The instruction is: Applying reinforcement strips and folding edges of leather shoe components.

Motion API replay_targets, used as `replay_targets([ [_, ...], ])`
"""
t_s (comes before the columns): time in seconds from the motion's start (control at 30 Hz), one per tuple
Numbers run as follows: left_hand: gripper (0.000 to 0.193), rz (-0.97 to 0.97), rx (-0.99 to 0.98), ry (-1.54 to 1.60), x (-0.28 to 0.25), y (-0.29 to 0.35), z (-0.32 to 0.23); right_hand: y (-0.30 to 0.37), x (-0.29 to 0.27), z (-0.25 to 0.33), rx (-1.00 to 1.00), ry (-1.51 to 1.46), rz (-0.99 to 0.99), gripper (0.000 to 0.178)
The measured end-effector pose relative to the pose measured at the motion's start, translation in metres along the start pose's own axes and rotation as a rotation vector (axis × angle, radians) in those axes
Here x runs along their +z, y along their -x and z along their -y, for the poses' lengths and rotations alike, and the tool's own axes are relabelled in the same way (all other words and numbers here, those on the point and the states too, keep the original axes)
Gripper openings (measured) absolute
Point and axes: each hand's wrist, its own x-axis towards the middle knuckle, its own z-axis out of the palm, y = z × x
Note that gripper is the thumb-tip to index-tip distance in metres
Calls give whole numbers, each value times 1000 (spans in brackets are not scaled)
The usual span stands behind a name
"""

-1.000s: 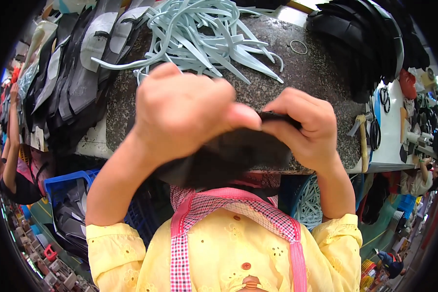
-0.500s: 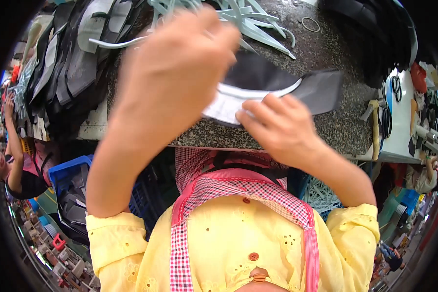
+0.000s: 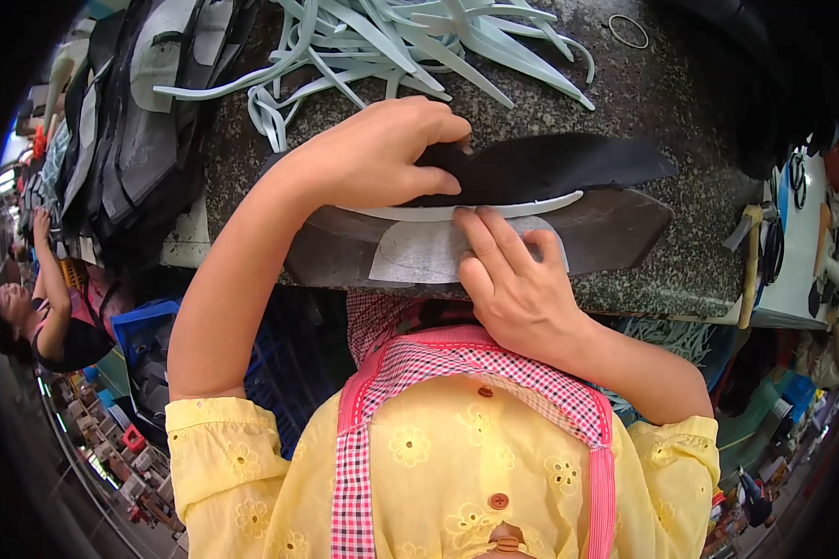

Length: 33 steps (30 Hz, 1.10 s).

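A long dark panel [image 3: 615, 228] lies near the table's front edge, a pale grey patch [image 3: 415, 250] on its middle. Along its far side runs a curved white strip [image 3: 531, 205]. Beyond the strip, a black flexible piece [image 3: 569, 166] stretches lengthwise, its left part covered by my left hand [image 3: 391, 154]. That hand is curled around the black piece, thumb on the near side and fingers on the far side. My right hand [image 3: 520, 275] holds the strip down against the panel, two fingertips on it and the other fingers bent over the patch.
Pale blue-green strips [image 3: 391, 47] lie heaped at the far side of the speckled table [image 3: 699, 252]. Dark cut pieces [image 3: 149, 121] are stacked at the left. A thin ring [image 3: 629, 31] lies far right, near a hammer-like tool [image 3: 748, 265]. A blue crate [image 3: 144, 321] stands lower left, near another person.
My left hand, blurred and raised before, has come down onto the black piece. The panel has turned to lie lengthwise, and my right fingers have moved onto the white strip.
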Motion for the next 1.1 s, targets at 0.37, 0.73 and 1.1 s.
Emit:
replay_targets([
  [0.37,13,-330,237,-653,81,56,-45,8,8,2,43,-55,-103,23],
  [0.73,17,-302,18,-271,80,52,-47,16,-32,-38,63,-134,-30,36],
  [1.1,26,-810,53,-383,143,-7,-70,85,-4,-105,262,-158,-69,15],
])
